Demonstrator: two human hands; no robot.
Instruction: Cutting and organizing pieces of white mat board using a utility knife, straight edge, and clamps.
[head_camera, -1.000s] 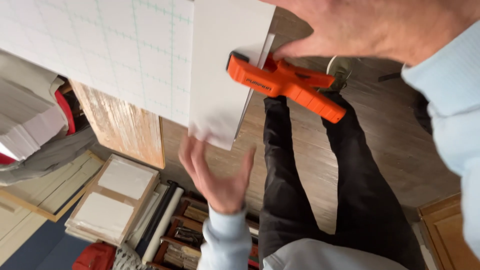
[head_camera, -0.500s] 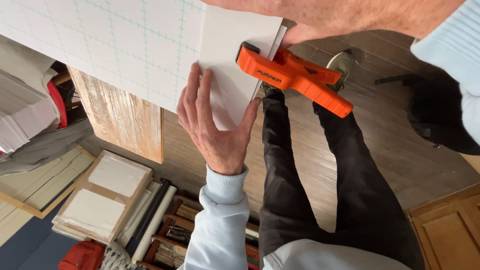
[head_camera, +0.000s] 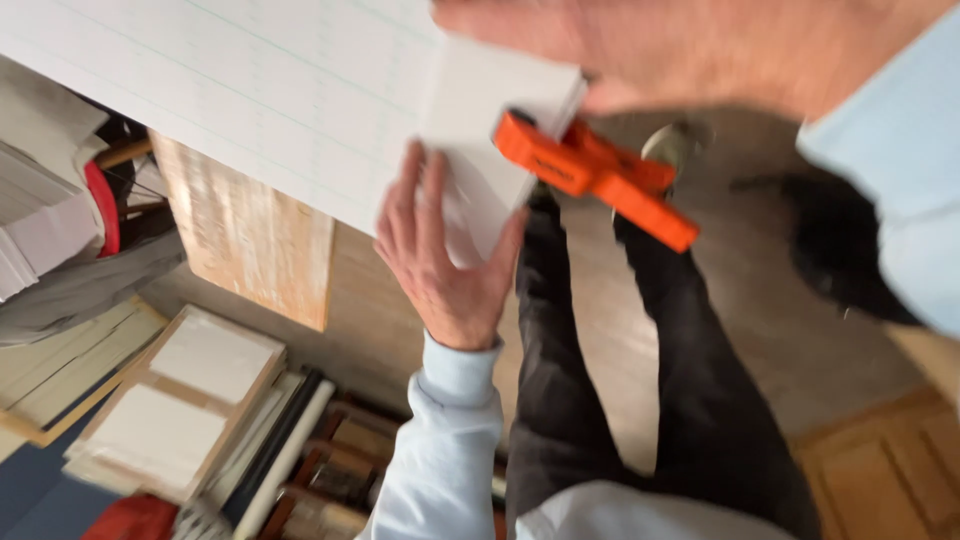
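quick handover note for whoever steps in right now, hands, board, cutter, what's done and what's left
Left hand: open, palm flat on the white board piece, holding it down where it overhangs the table edge.
Right hand: blurred at the top of the view, above the orange cutter; whether it grips the cutter cannot be told.
The cutter sits at the board's right edge. The board lies on a gridded cutting mat.
Done: board steadied, cutter at the edge.
Left: no cut line is visible, so any cutting looks still to do.
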